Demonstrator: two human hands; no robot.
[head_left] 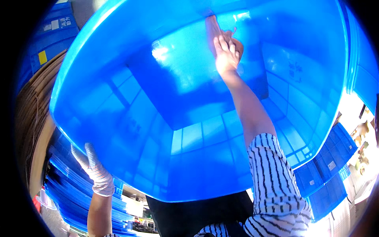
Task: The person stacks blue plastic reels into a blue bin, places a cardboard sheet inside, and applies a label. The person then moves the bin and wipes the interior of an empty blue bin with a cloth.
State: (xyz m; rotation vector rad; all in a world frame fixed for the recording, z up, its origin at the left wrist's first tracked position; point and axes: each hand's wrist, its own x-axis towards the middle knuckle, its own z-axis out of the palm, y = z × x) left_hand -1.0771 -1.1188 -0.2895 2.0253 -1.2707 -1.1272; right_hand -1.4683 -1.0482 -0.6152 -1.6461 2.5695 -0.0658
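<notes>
A large blue plastic bin [136,158] is tilted with its open mouth toward me and fills most of the view. My right hand [227,59], bare, reaches deep inside. Its fingers are spread over a crumpled brownish cloth [213,27], which it presses against the bin's shiny inner surface. At the bin's lower left rim is my left hand [94,170] in a pale striped glove. It holds the rim between fingers and thumb; part of the grip is hidden behind the wall.
Stacked blue plastic sheets or panels [75,197] lie below on the left, beside a pile of brown flat sheets [37,102]. Another blue container [59,27] stands at upper left. More blue crates [327,168] are at the right, under the bin's edge.
</notes>
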